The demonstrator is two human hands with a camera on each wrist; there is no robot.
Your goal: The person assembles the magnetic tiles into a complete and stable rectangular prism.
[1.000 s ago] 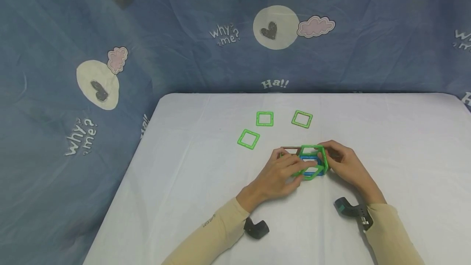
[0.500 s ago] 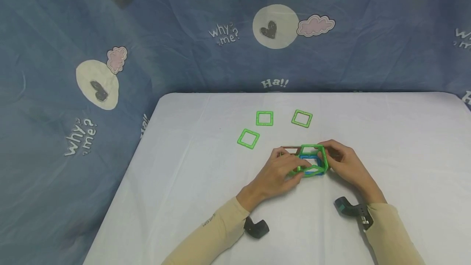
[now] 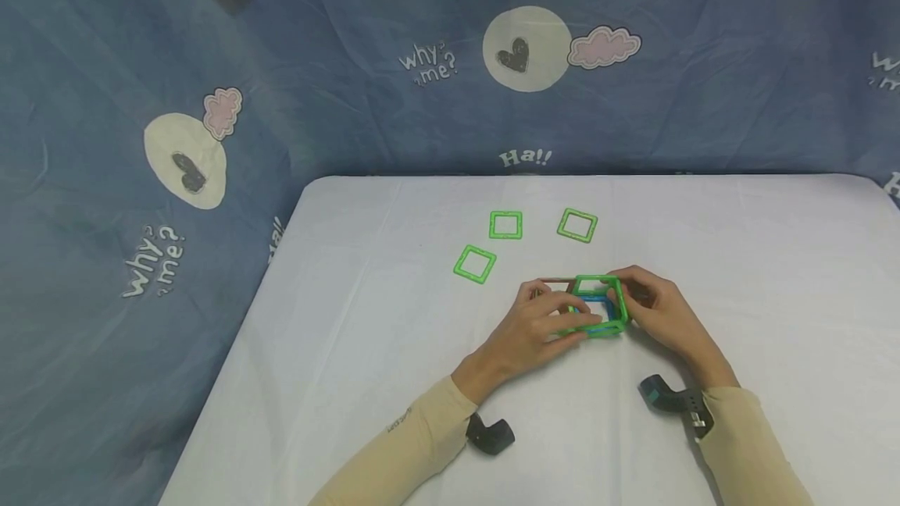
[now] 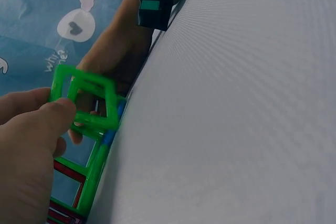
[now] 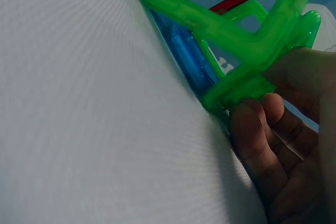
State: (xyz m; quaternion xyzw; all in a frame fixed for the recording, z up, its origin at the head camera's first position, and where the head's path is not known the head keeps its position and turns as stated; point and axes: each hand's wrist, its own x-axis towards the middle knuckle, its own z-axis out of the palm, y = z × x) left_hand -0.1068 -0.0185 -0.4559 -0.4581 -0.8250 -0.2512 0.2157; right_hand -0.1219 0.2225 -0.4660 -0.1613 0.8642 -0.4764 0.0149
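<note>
A small structure of green, blue and red square frames (image 3: 594, 280) stands on the white table between both hands. My left hand (image 3: 537, 332) pinches a green square (image 4: 112, 103) between thumb and fingers at the near side, where it stands roughly upright. At the right end, my right hand (image 3: 657, 309) grips the green panels (image 5: 247, 85) with its fingertips. Blue pieces (image 5: 191, 59) lie low at the table surface, and red ones (image 4: 68, 170) are at the left part, partly hidden behind the left hand.
Three loose green squares lie farther back on the white table (image 3: 380, 256): one at the left (image 3: 458, 265), one behind it (image 3: 506, 236), one to the right (image 3: 578, 238). A blue printed cloth (image 3: 351, 100) hangs behind the table.
The green square in my left hand has tipped up from a slanted pose to nearly upright against the near side. The right hand has stayed in place.
</note>
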